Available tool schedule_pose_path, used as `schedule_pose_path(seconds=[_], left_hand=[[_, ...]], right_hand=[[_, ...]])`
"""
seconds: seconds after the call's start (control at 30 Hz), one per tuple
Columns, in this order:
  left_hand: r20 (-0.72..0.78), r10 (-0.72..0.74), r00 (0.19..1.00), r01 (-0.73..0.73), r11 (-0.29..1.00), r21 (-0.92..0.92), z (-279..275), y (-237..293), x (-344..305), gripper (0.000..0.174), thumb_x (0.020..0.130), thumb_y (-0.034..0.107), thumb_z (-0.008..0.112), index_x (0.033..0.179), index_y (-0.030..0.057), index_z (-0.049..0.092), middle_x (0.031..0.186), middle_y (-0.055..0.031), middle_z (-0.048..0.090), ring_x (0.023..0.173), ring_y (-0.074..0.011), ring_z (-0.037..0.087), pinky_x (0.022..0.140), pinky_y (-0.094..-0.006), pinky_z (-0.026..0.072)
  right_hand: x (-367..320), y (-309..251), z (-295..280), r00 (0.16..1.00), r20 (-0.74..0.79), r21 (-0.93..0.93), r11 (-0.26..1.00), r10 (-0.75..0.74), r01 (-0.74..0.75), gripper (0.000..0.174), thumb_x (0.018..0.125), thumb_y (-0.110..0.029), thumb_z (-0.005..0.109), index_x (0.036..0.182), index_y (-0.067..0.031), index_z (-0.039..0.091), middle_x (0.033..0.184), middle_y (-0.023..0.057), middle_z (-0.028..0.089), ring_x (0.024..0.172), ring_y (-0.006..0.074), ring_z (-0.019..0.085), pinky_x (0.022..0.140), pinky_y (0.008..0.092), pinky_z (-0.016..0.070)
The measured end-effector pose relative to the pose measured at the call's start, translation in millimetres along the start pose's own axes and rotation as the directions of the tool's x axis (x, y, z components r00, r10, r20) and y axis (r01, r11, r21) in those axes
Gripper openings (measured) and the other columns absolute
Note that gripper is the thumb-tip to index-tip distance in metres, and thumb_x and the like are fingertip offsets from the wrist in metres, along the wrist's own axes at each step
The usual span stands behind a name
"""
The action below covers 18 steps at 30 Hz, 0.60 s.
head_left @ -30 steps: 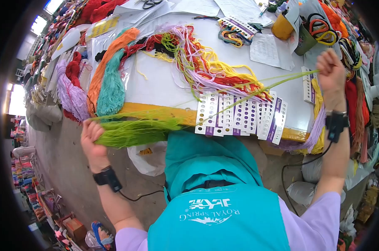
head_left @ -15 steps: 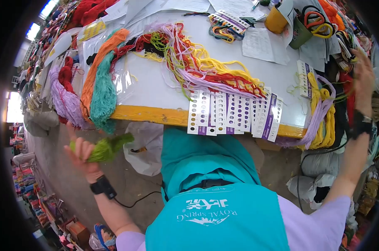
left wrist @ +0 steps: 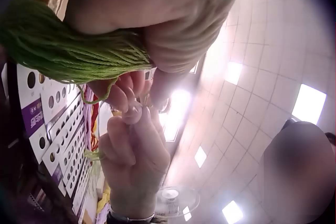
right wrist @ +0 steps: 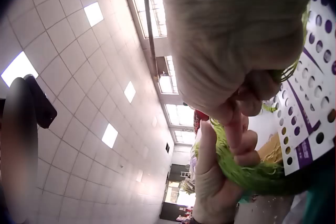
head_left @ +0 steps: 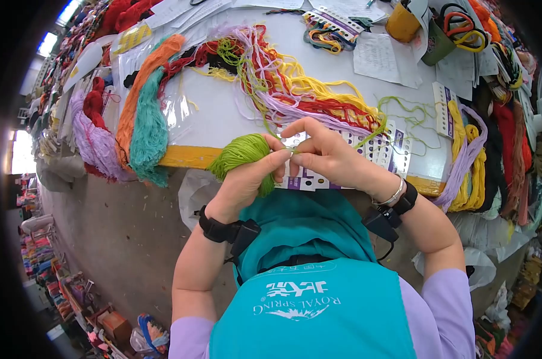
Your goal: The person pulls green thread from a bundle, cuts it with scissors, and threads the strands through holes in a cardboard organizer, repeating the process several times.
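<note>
In the head view my two hands meet over the front edge of the table. My left hand (head_left: 241, 182) grips a bunched skein of lime-green thread (head_left: 240, 157), whose looped end bulges out to the left. Thumb and fingertips of my right hand (head_left: 336, 157) pinch a green thread right against the left fingertips. More green strands trail from the right hand onto the table. The left wrist view shows the skein (left wrist: 79, 58) running through the left hand, with the right fingertips close below it. From the right wrist, the skein (right wrist: 244, 171) hangs across the left palm.
White punched cards (head_left: 396, 146) fan along the table edge behind the hands. Beyond them lie red, yellow and lilac threads (head_left: 319, 99). Orange (head_left: 154, 72) and teal skeins (head_left: 148, 122) hang at the left. Scissors (head_left: 462, 33) stand in a green cup at the back right.
The hands were wide apart, with green strands stretched between them, then the right hand swung far right. Now both have come together at the middle, the skein gathered in the left hand.
</note>
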<state>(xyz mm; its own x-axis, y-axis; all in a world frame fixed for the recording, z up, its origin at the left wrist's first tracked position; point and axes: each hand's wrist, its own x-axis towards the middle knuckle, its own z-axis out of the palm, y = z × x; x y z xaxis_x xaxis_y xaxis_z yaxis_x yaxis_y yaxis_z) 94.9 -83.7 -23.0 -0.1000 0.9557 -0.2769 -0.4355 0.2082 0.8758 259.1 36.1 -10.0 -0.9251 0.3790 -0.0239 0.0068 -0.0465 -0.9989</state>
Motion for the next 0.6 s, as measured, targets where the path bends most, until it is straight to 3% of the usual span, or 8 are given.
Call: schedule_pose_path(seconds=[0.1,0.2,0.3,0.4,0.5,0.6], left_hand=[[-0.025,-0.029,0.999,0.027,0.998,-0.061,2,-1,4,0.016,0.092,0.021,0.065,0.097,0.0084,0.056,0.074,-0.0013,0.058,0.064,-0.0083,0.055,0.058,-0.0224,0.0459],[-0.049,-0.042,0.998,0.038,0.996,-0.076,4,-4,9,0.016,0.094,0.022,0.063,0.096,0.0081,0.056,0.076,-0.0011,0.057,0.063,-0.0085,0.055,0.057,-0.0225,0.0451],[-0.083,-0.047,0.995,0.045,0.999,-0.025,-1,-10,14,0.019,0.096,0.024,0.060,0.103,0.0060,0.058,0.088,-0.0034,0.061,0.065,-0.0093,0.057,0.058,-0.0221,0.0459],[-0.223,-0.098,0.970,0.109,0.993,0.036,5,1,19,0.027,0.098,0.024,0.056,0.116,0.0038,0.058,0.107,-0.0060,0.063,0.068,-0.0102,0.059,0.058,-0.0223,0.0477],[-0.232,-0.190,0.954,0.221,0.968,0.118,7,8,19,0.035,0.098,0.023,0.055,0.125,0.0022,0.056,0.119,-0.0079,0.061,0.071,-0.0099,0.060,0.059,-0.0229,0.0492],[-0.223,-0.236,0.946,0.254,0.966,0.055,6,11,21,0.036,0.097,0.022,0.055,0.125,0.0005,0.055,0.122,-0.0087,0.061,0.070,-0.0094,0.059,0.058,-0.0229,0.0495]], right_hand=[[-4,-1,-3,0.998,-0.054,-0.193,0.981,0.021,-0.031,0.030,0.087,-0.003,0.059,0.116,-0.0010,0.050,0.069,0.0046,0.063,0.062,0.0093,0.056,0.058,0.0279,0.0438],[-5,-3,2,0.973,-0.228,-0.362,0.931,-0.044,-0.042,0.018,0.085,-0.006,0.063,0.103,-0.0009,0.061,0.065,0.0045,0.058,0.061,0.0105,0.055,0.056,0.0286,0.0436],[3,15,3,0.910,-0.355,-0.390,0.919,-0.215,0.065,0.010,0.083,-0.009,0.065,0.090,-0.0010,0.066,0.066,0.0065,0.060,0.060,0.0117,0.056,0.055,0.0282,0.0434],[13,33,-12,0.863,-0.481,-0.351,0.936,-0.157,-0.025,0.009,0.083,-0.010,0.065,0.086,-0.0013,0.066,0.069,0.0090,0.063,0.060,0.0150,0.058,0.056,0.0293,0.0446],[18,48,-16,0.874,-0.469,-0.431,0.897,-0.126,-0.102,0.012,0.083,-0.012,0.065,0.088,-0.0013,0.066,0.072,0.0114,0.065,0.060,0.0186,0.060,0.057,0.0313,0.0459],[17,51,-15,0.869,-0.481,-0.435,0.891,-0.112,-0.126,0.013,0.082,-0.013,0.065,0.087,-0.0014,0.066,0.072,0.0126,0.065,0.061,0.0209,0.061,0.058,0.0333,0.0466]])
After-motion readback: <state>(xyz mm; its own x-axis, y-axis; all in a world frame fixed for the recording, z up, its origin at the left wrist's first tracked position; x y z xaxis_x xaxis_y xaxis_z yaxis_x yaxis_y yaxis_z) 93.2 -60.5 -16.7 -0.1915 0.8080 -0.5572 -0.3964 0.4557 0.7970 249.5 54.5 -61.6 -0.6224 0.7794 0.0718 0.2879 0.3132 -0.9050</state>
